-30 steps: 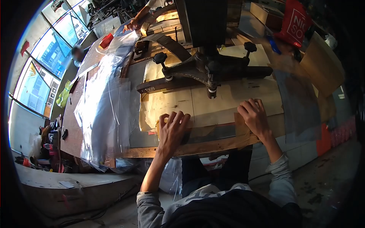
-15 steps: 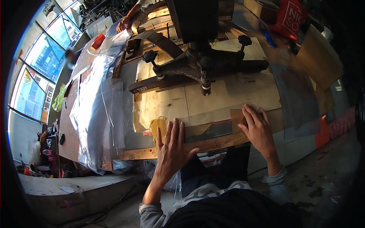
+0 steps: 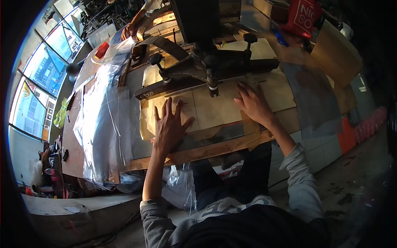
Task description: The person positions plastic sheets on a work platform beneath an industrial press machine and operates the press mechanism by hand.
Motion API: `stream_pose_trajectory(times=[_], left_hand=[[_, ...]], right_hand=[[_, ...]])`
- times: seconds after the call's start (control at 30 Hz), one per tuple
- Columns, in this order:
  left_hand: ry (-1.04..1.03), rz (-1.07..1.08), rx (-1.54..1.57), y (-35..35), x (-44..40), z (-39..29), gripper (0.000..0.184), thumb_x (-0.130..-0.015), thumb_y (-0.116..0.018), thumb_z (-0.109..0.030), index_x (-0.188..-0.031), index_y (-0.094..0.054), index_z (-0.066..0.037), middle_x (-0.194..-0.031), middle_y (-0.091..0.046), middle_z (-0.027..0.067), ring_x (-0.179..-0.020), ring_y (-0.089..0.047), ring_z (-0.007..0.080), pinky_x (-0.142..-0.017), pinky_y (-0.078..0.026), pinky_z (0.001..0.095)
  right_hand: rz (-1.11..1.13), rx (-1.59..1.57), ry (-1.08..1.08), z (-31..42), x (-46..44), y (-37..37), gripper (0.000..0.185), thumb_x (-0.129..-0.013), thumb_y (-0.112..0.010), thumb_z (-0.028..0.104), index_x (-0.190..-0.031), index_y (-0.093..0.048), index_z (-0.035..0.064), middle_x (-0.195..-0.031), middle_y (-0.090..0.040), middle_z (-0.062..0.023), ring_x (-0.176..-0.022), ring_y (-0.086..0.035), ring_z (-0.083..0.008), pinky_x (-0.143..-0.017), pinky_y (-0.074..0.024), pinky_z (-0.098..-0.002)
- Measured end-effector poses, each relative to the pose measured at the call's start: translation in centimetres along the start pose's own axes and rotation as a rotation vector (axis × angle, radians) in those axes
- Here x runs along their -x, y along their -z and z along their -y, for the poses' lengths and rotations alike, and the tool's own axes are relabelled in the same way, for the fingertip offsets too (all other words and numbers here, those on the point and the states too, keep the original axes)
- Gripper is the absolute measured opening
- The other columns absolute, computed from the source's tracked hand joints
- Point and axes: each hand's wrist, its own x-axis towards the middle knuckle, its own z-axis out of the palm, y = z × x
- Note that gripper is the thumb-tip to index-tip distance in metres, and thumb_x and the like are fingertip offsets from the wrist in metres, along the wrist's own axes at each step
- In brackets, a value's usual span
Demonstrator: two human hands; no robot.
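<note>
Workshop with windows along its left side and a large workbench (image 3: pixel 68 144) across the middle. Clear plastic sheets (image 3: pixel 99 124) spread over the bench's left part; a black press (image 3: pixel 194 20) stands over its centre, its long bar (image 3: pixel 264 65) crossing above a pale sheet (image 3: pixel 213 109). The sheet lies roughly flat near the bench's front edge, so laying-out appears done; whether the bar bears down on it cannot be told, and no finished result is visible to show how much work is left. The left hand (image 3: pixel 168 128), fingers spread, lies over the sheet's left front portion; the right hand (image 3: pixel 254 103), also open, reaches over its right half, fingertips near the bar. Neither grips anything; whether each palm touches the sheet is unclear. A brown strip (image 3: pixel 250 131), below the right hand, overlaps the bench's front edge.
</note>
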Motion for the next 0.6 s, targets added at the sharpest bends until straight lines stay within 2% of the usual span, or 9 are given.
stream_pose_trajectory(times=[0.13, 0.23, 0.33, 0.43, 0.53, 0.6], left_hand=[[0.026, 0.008, 0.039, 0.5, 0.1, -0.5, 0.066, -0.086, -0.061, -0.048, -0.136, -0.047, -0.006, -0.122, -0.051, 0.0166, -0.12, -0.049, 0.0307, -0.108, -0.027, 0.0562], [0.005, -0.051, 0.018, -0.1, -0.1, -0.1, 0.065, -0.086, -0.061, -0.048, -0.134, -0.048, -0.005, -0.122, -0.052, 0.0152, -0.118, -0.052, 0.0309, -0.108, -0.028, 0.0557], [0.003, -0.071, 0.11, -1.0, -0.5, 0.3, 0.064, -0.088, -0.06, -0.046, -0.135, -0.046, -0.004, -0.127, -0.05, 0.0188, -0.12, -0.05, 0.0352, -0.109, -0.028, 0.0561], [0.005, -0.072, 0.161, -0.9, -1.2, 0.2, 0.064, -0.09, -0.058, -0.044, -0.136, -0.044, -0.003, -0.132, -0.047, 0.0213, -0.122, -0.049, 0.0375, -0.109, -0.028, 0.0549], [-0.015, -0.149, 0.112, -2.3, -1.3, 0.2, 0.062, -0.09, -0.057, -0.044, -0.136, -0.044, -0.004, -0.131, -0.048, 0.019, -0.119, -0.051, 0.0368, -0.108, -0.031, 0.0523], [-0.007, -0.194, 0.097, -2.7, -1.4, -0.1, 0.061, -0.089, -0.058, -0.043, -0.134, -0.046, -0.003, -0.13, -0.049, 0.0188, -0.119, -0.051, 0.0373, -0.108, -0.031, 0.052]], right_hand=[[-0.047, -0.182, -0.009, -0.9, -0.5, -1.5, 0.045, -0.092, -0.057, 0.03, -0.123, -0.052, -0.0016, -0.129, -0.053, -0.0166, -0.114, -0.055, -0.0321, -0.1, -0.0362, -0.0566], [-0.042, -0.279, -0.058, -1.0, -0.6, -1.5, 0.044, -0.092, -0.057, 0.029, -0.124, -0.052, -0.0002, -0.126, -0.056, -0.0165, -0.113, -0.056, -0.0306, -0.1, -0.0366, -0.0555], [0.005, 0.061, -0.049, -0.7, -0.9, -0.5, 0.042, -0.092, -0.057, 0.029, -0.124, -0.054, 0.0013, -0.125, -0.057, -0.0168, -0.11, -0.058, -0.0298, -0.1, -0.0382, -0.05], [-0.133, 0.067, -0.048, -1.0, -1.0, -1.0, 0.036, -0.091, -0.058, 0.028, -0.116, -0.06, 0.0021, -0.119, -0.06, -0.0154, -0.105, -0.06, -0.0278, -0.099, -0.0386, -0.0494], [-0.108, 0.114, -0.075, -1.5, -1.2, -1.0, 0.031, -0.09, -0.06, 0.023, -0.116, -0.06, 0.0053, -0.121, -0.059, -0.0117, -0.107, -0.058, -0.0279, -0.098, -0.0372, -0.0525], [-0.066, 0.117, -0.094, -2.3, -1.1, -1.3, 0.031, -0.09, -0.06, 0.022, -0.116, -0.06, 0.0054, -0.119, -0.06, -0.0108, -0.106, -0.059, -0.0271, -0.097, -0.0375, -0.0511]])
